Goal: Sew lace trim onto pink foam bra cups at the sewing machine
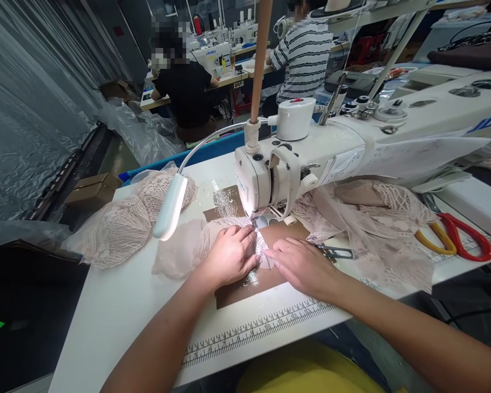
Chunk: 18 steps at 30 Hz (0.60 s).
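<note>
Pale pink lace fabric [261, 245] lies under the needle area [253, 218] of a white sewing machine [253, 174]. My left hand [233, 254] rests flat on the lace just left of the needle, fingers stretched out and thumb toward the right. On the other side, my right hand [300, 265] has its fingers drawn together at the lace's right edge, thumb and index tips closed on it. Small thread snips [337, 252] show just beyond my right hand; whether they touch it I cannot tell. A lit lamp [172, 210] on a bent neck shines on the work.
Lace pieces lie in a pile [123, 218] at left and another [372, 213] at right. Red-handled scissors [466, 237] lie by the right pile. A printed ruler [262, 330] runs along the table's front edge. Two people sit at machines [213, 57] behind.
</note>
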Available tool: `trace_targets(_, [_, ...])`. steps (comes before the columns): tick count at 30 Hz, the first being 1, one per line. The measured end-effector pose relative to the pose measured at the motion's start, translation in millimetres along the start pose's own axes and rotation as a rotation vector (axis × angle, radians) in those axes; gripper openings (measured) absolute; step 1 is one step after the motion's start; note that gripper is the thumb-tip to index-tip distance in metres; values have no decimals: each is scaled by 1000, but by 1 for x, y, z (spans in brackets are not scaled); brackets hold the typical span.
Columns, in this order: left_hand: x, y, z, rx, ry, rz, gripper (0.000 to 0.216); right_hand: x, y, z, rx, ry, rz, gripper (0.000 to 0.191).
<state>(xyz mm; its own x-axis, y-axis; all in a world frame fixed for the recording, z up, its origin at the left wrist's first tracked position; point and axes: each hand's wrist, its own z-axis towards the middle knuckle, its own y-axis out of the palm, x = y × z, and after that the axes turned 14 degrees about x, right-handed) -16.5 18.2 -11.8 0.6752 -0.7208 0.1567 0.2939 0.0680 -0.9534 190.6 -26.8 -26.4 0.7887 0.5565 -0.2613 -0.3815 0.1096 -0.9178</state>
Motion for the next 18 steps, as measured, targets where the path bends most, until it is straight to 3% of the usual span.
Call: trace_targets(18, [-2, -1, 3, 24, 80, 138, 36, 2, 1, 13, -8, -24, -37, 29])
